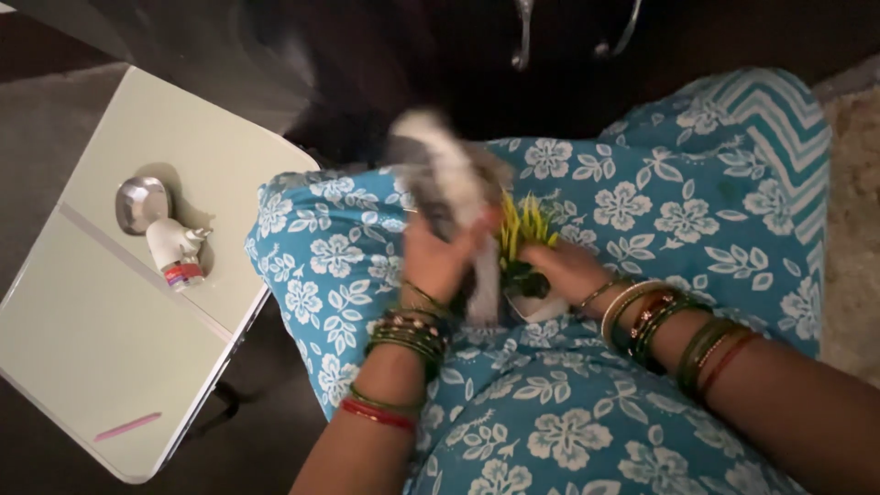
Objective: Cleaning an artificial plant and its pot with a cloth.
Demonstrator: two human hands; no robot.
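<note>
On my lap, over blue cloth printed with white flowers [550, 431], sits a small white pot [532, 307] with a green and yellow spiky plant [522, 225]. My right hand [568, 268] grips the pot and plant from the right side. A blurred grey and white cloth [445, 174] is clutched in my left hand [440, 261] and pressed against the plant's left side. Both wrists wear several green, gold and red bangles.
A pale folding table [110, 330] stands to my left. On it lie a steel bowl [140, 202], a small white bottle on its side [174, 249] and a pink stick [126, 426]. The floor is dark. A beige rug edge [857, 229] shows at right.
</note>
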